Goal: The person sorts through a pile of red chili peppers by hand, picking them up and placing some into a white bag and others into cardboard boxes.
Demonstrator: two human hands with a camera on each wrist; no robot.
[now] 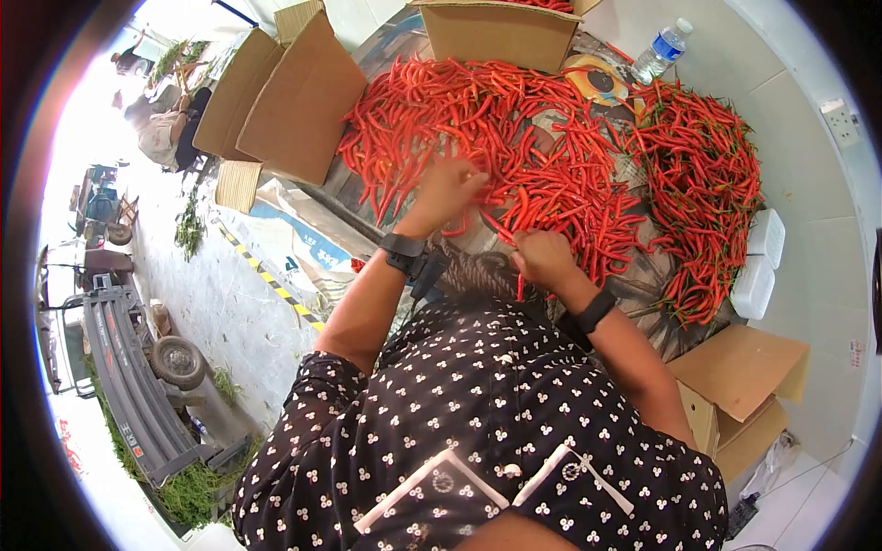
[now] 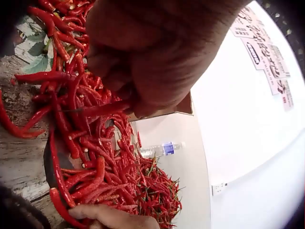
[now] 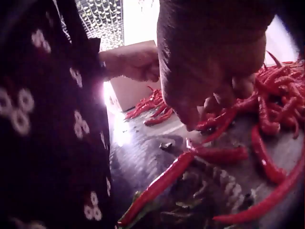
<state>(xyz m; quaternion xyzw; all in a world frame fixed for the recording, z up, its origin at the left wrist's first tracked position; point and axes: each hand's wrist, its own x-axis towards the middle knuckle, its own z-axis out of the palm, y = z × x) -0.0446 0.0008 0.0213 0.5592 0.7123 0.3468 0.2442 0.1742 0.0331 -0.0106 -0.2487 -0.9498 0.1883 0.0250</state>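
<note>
A wide heap of red chili peppers (image 1: pixel 551 174) covers the table before the person. Over its near left part is the left hand (image 1: pixel 447 191), fingers curled, a red chili pepper (image 2: pixel 107 109) pinched between thumb and fingers in the left wrist view. Lower and to the right, the right hand (image 1: pixel 547 257) is curled at the heap's near edge, its thumb (image 2: pixel 112 214) against a chili pepper (image 2: pixel 64 210) in the left wrist view. In the right wrist view, a chili with a green stem (image 3: pixel 157 188) lies below the right hand (image 3: pixel 209 71), whose palm side is dark.
A second pile of chilies with green stems (image 1: pixel 703 193) lies at the right, beside white foam trays (image 1: pixel 755 275). Cardboard boxes stand at the left (image 1: pixel 299 101), back (image 1: pixel 501 37) and near right (image 1: pixel 744 367). A water bottle (image 1: pixel 663 50) stands by the wall.
</note>
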